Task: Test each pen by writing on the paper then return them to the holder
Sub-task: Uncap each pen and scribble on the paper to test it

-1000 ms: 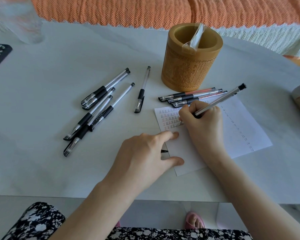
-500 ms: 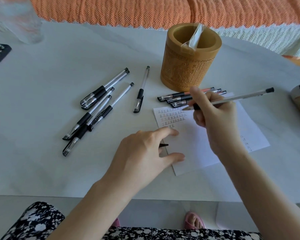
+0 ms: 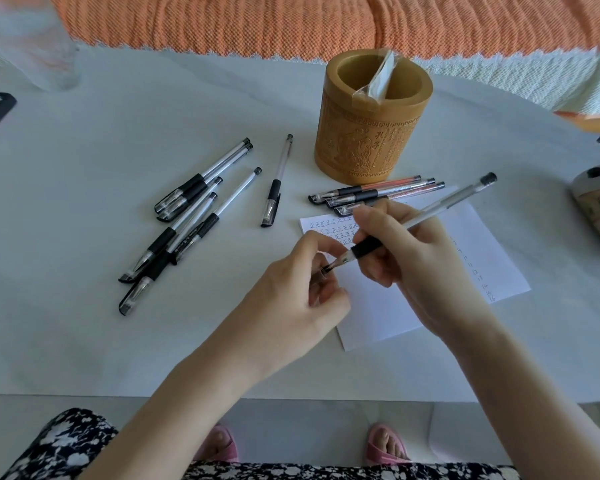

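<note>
Both hands hover over the paper. Your right hand grips the pen; your left hand pinches its cap.

Orange blanket behind white table — pink slippers below near edge.

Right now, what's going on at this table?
A person sits testing pens. The right hand holds a pen above the paper, while the left hand pinches its cap at the tip, apparently capping it. Three capped pens lie beside the holder, other pens lie loose to the left, and the paper already carries rows of written marks.
</note>
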`<state>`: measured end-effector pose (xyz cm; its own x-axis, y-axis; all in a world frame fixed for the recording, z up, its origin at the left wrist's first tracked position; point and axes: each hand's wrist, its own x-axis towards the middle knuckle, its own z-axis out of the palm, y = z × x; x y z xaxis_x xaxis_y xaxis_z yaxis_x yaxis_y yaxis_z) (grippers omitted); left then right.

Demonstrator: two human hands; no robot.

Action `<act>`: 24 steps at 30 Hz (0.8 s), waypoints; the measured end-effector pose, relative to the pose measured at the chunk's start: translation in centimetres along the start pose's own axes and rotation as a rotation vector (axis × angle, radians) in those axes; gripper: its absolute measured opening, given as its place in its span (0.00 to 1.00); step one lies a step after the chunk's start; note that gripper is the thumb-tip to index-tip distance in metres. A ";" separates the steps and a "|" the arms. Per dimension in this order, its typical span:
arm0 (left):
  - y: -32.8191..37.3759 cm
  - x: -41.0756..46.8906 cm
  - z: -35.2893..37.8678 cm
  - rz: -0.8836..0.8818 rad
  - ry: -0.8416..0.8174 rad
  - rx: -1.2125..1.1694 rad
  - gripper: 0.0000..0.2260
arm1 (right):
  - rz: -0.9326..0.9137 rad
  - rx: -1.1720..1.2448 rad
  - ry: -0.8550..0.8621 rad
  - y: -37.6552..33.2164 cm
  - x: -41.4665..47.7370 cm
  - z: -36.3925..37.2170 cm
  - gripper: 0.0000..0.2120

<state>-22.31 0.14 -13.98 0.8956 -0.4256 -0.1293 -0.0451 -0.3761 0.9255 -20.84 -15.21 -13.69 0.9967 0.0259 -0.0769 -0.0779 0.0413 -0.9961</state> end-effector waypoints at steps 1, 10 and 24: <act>0.1 0.0 0.0 0.006 -0.009 0.016 0.11 | -0.009 -0.021 -0.005 0.0 0.0 0.1 0.15; -0.1 -0.2 -0.2 0.006 -0.056 -0.046 0.10 | -0.033 -0.130 -0.040 -0.1 -0.2 0.0 0.20; -0.4 -0.2 -0.9 0.094 0.185 0.246 0.14 | 0.023 -0.002 -0.193 0.5 -0.3 -0.3 0.16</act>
<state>-22.06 1.07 -13.98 0.9467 -0.3196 0.0406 -0.2170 -0.5394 0.8136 -21.17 -15.47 -14.18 0.9717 0.2181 -0.0901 -0.1003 0.0363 -0.9943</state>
